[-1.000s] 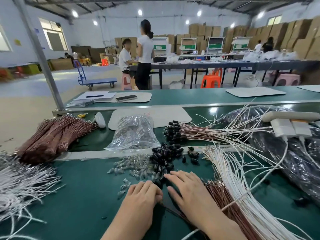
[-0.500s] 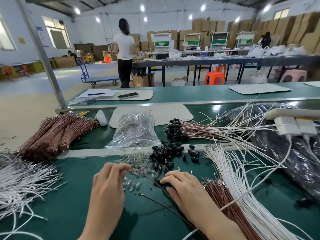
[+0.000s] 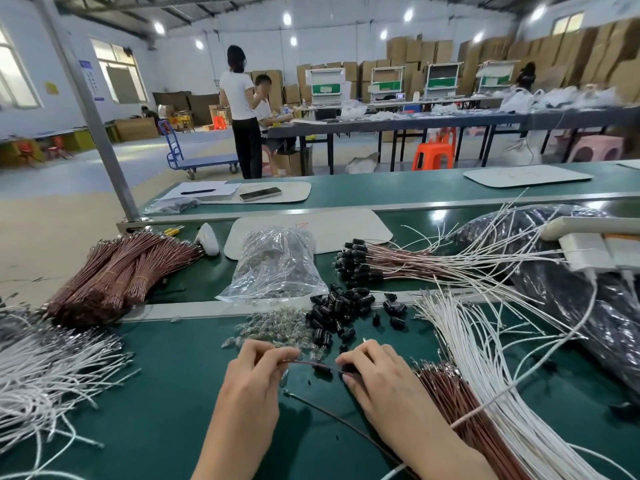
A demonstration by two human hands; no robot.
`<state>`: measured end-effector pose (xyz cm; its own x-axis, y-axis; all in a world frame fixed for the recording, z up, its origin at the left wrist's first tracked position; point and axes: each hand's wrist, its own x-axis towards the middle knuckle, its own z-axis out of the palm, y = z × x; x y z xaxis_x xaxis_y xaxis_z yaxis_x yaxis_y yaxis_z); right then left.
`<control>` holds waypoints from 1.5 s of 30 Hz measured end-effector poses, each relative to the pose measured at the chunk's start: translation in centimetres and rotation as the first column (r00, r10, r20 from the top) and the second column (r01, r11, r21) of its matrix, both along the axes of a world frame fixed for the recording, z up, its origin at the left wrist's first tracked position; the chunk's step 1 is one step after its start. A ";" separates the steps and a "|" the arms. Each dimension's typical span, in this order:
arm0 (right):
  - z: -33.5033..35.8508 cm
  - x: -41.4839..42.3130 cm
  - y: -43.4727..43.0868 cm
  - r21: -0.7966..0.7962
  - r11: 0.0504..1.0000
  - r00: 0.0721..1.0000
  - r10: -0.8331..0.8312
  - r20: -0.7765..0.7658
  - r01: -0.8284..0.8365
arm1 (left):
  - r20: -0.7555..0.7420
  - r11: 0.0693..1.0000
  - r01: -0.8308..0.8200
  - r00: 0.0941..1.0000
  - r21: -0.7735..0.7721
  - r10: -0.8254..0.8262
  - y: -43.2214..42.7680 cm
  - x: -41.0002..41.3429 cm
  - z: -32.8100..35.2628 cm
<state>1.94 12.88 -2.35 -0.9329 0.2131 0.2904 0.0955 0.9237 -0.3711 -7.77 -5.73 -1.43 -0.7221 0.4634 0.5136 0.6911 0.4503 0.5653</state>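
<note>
Here, left hand (image 3: 256, 372), right hand (image 3: 377, 375), pinching one wire (image 3: 311, 364)

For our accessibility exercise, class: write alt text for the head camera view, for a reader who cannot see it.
A person's left hand and right hand pinch a thin brown wire between them above a green bench, in front of loose black caps and clear bulbs. To either side lie brown wire bundles and white wires.

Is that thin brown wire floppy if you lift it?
Probably bendy, not limp: the brown wire spans the gap almost straight. Likely light, since the left hand and right hand just pinch it.
</note>
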 end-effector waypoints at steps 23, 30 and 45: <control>1.1 0.8 0.0 -0.343 0.938 0.975 -0.126 -0.185 0.056 | 0.039 0.974 -0.104 0.994 0.203 0.098 -0.7 -0.6 -0.1; 2.7 1.0 -0.1 -0.757 0.653 0.947 -0.250 -0.200 0.012 | -0.050 0.974 -0.166 0.983 0.156 0.175 -0.8 0.0 0.8; 3.3 0.9 0.1 -0.960 0.198 0.959 -0.164 -0.231 -0.197 | -0.060 0.961 -0.270 0.962 -0.060 0.266 -0.6 -0.1 0.5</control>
